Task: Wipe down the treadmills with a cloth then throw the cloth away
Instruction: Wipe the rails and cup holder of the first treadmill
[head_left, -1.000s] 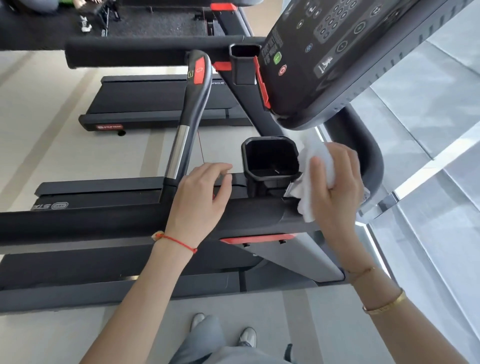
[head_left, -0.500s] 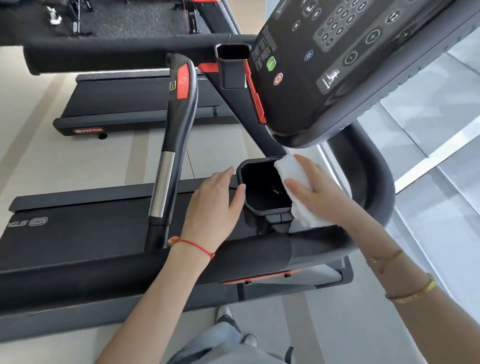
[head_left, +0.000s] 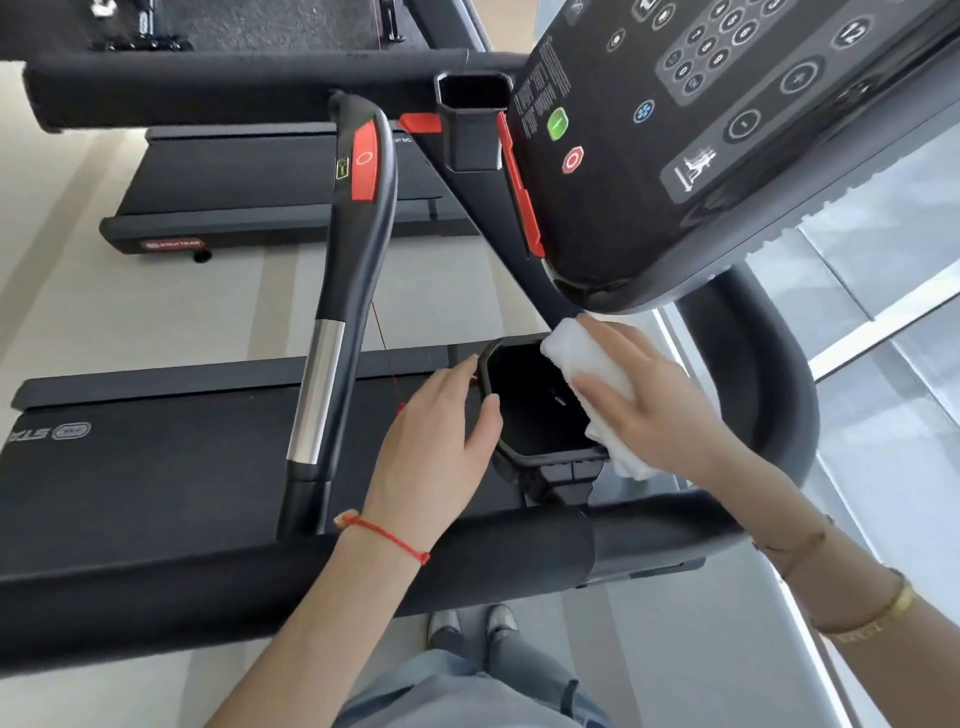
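A folded white cloth (head_left: 576, 353) lies over the right rim of the treadmill's black cup holder (head_left: 540, 457). My right hand (head_left: 654, 410) lies flat on top of the cloth and presses it against that rim, fingers fairly straight. My left hand (head_left: 436, 441) rests on the holder's left side with relaxed fingers, the thumb touching the rim, and holds nothing. The treadmill's control console (head_left: 675, 156) hangs just above the cloth. Its dark belt (head_left: 156, 467) runs off to the left.
A padded black handrail (head_left: 260, 587) crosses in front of me under both forearms. An upright grip with a red button (head_left: 358, 234) stands left of the holder. A curved side bar (head_left: 779, 389) wraps around on the right. A second treadmill (head_left: 260, 192) stands beyond.
My right hand went from gripping the cloth beside the holder to lying flat on it over the right rim, sliding further along. My left hand moved from the handrail onto the holder's left rim.
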